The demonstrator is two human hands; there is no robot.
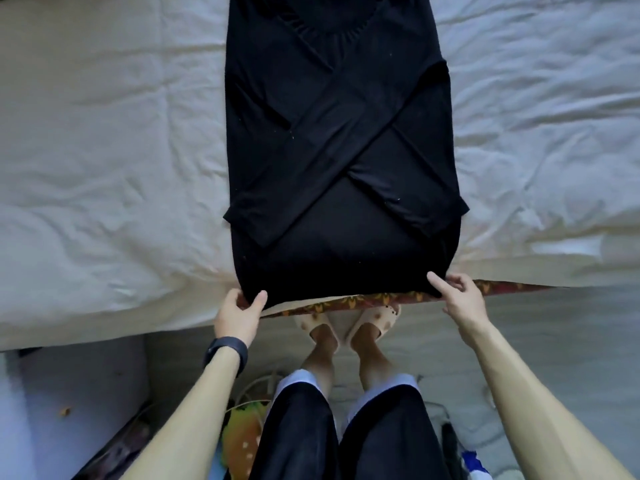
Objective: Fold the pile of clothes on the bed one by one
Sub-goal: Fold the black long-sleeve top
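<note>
A black long-sleeved top point(332, 140) lies flat on the white bed sheet point(104, 150), collar away from me, both sleeves crossed over its body in an X. Its hem hangs at the bed's near edge. My left hand point(239, 311) pinches the hem's left corner with the thumb on top of the cloth. At the hem's right corner my right hand point(457, 294) pinches the cloth the same way, thumb over the fabric. No other clothes of the pile are in view.
The bed's near edge runs across the frame, with a patterned mattress border point(363, 301) under the sheet. My feet in pale clogs point(346, 327) stand on the floor beside it. Cables and a coloured toy point(239, 434) lie on the floor at lower left.
</note>
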